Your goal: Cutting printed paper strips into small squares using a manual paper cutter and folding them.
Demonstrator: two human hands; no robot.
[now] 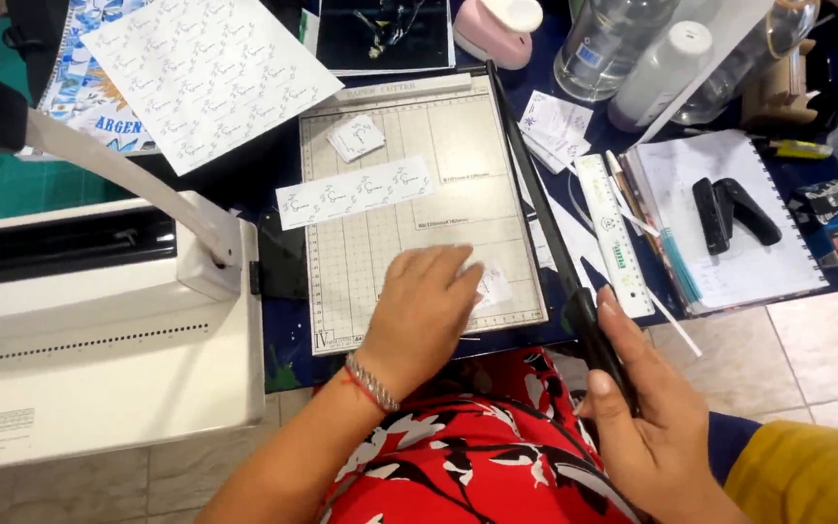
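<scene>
Left hand (424, 311) flat, fingers spread, pressing a small paper piece (490, 287) onto the gridded paper cutter (409, 175), near its lower right corner. Right hand (647, 417) wrapped in a closed grip on the black blade handle (598, 340), blade arm lying low along the cutter's right edge, possibly fully down. Printed paper strip (355, 192) lying across the cutter's middle, small cut stack (356, 137) above it. White binding machine (99, 330) just left on the bench, ruler (613, 236) just right.
</scene>
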